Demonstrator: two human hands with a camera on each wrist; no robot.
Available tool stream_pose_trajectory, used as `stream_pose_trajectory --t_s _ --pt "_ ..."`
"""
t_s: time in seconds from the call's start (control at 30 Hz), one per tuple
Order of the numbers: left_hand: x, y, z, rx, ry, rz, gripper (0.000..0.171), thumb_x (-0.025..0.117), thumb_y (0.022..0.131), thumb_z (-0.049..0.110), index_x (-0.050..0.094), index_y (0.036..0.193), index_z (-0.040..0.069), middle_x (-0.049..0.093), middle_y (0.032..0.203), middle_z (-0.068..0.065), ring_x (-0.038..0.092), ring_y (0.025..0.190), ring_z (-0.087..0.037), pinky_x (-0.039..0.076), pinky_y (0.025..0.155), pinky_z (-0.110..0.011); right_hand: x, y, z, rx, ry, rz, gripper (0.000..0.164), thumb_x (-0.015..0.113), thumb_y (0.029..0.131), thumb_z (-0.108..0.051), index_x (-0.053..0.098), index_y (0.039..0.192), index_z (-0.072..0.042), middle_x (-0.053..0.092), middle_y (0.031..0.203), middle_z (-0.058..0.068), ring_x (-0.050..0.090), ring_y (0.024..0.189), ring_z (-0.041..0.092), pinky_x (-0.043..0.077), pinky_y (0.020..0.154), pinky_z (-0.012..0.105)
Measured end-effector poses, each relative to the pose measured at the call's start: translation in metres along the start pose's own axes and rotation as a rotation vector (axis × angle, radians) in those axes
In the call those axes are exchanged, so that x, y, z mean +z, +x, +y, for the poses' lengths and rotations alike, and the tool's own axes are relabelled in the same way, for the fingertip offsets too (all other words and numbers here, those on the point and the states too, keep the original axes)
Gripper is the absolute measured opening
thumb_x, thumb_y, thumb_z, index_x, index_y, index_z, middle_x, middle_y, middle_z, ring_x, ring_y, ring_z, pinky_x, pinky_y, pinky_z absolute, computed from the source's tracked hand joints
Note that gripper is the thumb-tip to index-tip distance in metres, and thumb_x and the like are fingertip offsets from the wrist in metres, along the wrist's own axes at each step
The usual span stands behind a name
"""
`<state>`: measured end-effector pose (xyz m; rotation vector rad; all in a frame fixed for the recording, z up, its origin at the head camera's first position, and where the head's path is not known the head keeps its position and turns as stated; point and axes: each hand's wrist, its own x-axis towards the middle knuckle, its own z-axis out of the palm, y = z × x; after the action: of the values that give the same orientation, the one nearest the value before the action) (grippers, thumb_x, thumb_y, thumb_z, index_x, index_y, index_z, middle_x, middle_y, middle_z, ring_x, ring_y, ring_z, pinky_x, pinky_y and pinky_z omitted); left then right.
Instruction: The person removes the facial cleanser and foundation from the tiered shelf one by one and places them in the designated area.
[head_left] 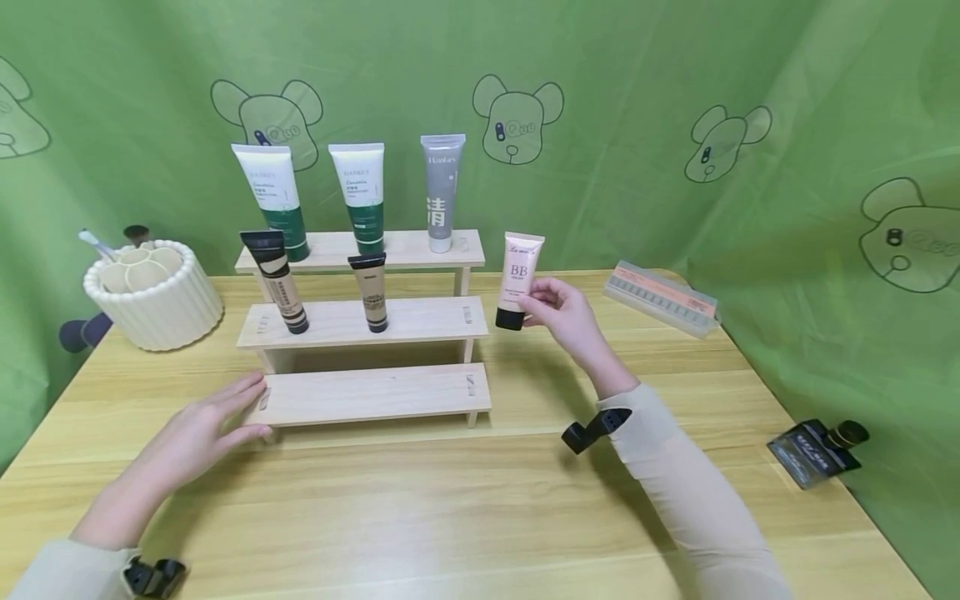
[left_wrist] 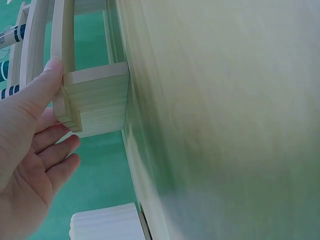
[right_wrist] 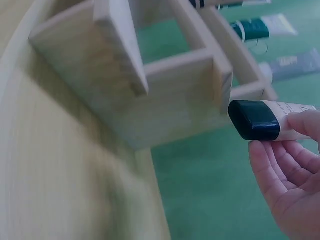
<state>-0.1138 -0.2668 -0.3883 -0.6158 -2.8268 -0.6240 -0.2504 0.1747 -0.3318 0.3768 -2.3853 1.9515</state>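
My right hand [head_left: 558,312] holds a pink BB cream tube [head_left: 519,271] with a black cap, pinched between thumb and fingers, just off the right end of the middle tier. In the right wrist view its black cap [right_wrist: 254,120] points toward the wooden steps. My left hand [head_left: 202,425] grips the left end of the three-tier wooden display shelf [head_left: 367,396] at its lowest tier, thumb at the front edge. Two beige tubes, one larger [head_left: 279,279] and one smaller [head_left: 372,292], stand on black caps on the middle tier.
Two white-and-green tubes [head_left: 273,187] [head_left: 362,187] and a grey tube [head_left: 441,196] stand on the top tier. A white ribbed brush holder [head_left: 168,304] is at the left. At the right lie a clear case [head_left: 660,300] and a dark box-like bottle [head_left: 810,454]. Green cloth [head_left: 592,167] hangs behind.
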Motion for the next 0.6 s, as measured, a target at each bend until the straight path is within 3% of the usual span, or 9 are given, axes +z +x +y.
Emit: stream_pose_trajectory --t_s 0.37,0.6 --pt "0.000 0.001 0.001 0.010 0.013 0.008 0.063 0.070 0.080 0.032 0.051 0.126 -0.007 0.044 0.132 -0.026 0.045 0.114 -0.046 0.038 0.091 -0.059 -0.017 0.018 0.036 0.174 -0.048 0.040 0.030 0.058 0.089 -0.004 0.051 0.112 0.015 0.060 0.098 0.021 0.061 0.073 0.015 0.053 0.079 0.043" --pt "-0.002 0.001 0.002 0.000 0.010 0.003 0.062 0.069 0.081 0.032 0.051 0.125 -0.007 0.044 0.132 -0.026 0.046 0.112 -0.046 0.039 0.090 -0.059 -0.021 0.032 0.063 0.312 -0.159 0.001 0.034 0.059 0.090 -0.012 0.052 0.116 0.010 0.059 0.101 0.022 0.060 0.072 0.019 0.056 0.071 0.034"
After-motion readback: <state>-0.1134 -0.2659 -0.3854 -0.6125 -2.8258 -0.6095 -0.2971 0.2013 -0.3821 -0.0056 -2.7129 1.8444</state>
